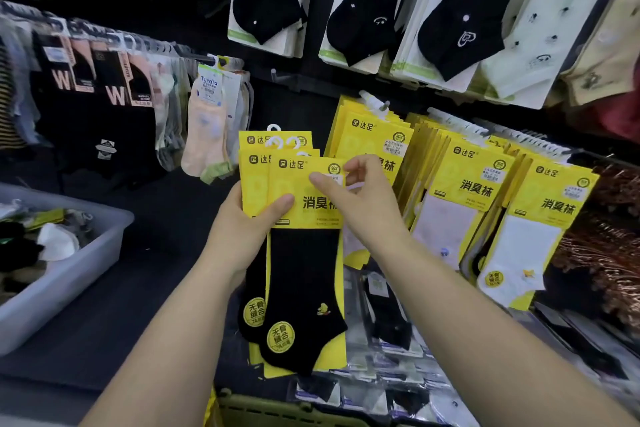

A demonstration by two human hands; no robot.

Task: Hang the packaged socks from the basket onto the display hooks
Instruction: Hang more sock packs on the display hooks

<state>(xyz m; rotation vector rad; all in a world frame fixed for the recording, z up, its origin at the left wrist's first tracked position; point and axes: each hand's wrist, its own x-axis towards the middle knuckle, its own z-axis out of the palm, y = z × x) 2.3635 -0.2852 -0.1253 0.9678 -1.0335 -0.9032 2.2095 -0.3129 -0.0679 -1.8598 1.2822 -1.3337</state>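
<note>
Faces a display wall [311, 87] crowded with hanging socks from 9 round to 3 o'clock. Takes in a grey bin [79, 270] of loose socks at 9 o'clock and the rim of a green basket [270, 407] at 6. Finds matching stock at 3 o'clock: rows of yellow packs [474, 184] threaded on display hooks [381, 104] by white hangers. Holds the goods dead centre, a fanned stack of packaged socks [304, 288], black on yellow cards, upright and face-out, probably to match them to that row. Clamps the stack in the left hand [239, 232], thumb across the front card, fingers behind. Pinches the front pack's upper corner with the right hand [367, 198], seemingly to peel one pack free. Leaves the hanger loops [277, 142] clear on top, ready for a hook.
</note>
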